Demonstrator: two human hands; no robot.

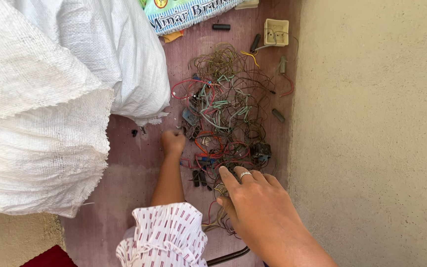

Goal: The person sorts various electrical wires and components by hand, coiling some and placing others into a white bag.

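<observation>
A tangled pile of thin wires (226, 106) in brown, green, red and orange lies on the purplish floor (134, 163) by the wall. My left hand (173, 142) reaches down to the pile's left edge, balled into a fist that seems to pinch a strand. A white sleeve with red dashes (164, 237) covers that arm's upper part. My right hand (258, 207), with a ring on one finger, is close to the camera at the pile's near end. Its fingers curl down onto brown wire strands (217, 222); the thumb is hidden.
Big white woven sacks (50, 99) fill the left side, with a printed bag (184, 15) behind them. A beige wall (371, 133) closes the right. A small cream plastic box (276, 32) and short dark tube pieces (221, 26) lie at the far end. A dark metal rod (228, 256) shows below my right hand.
</observation>
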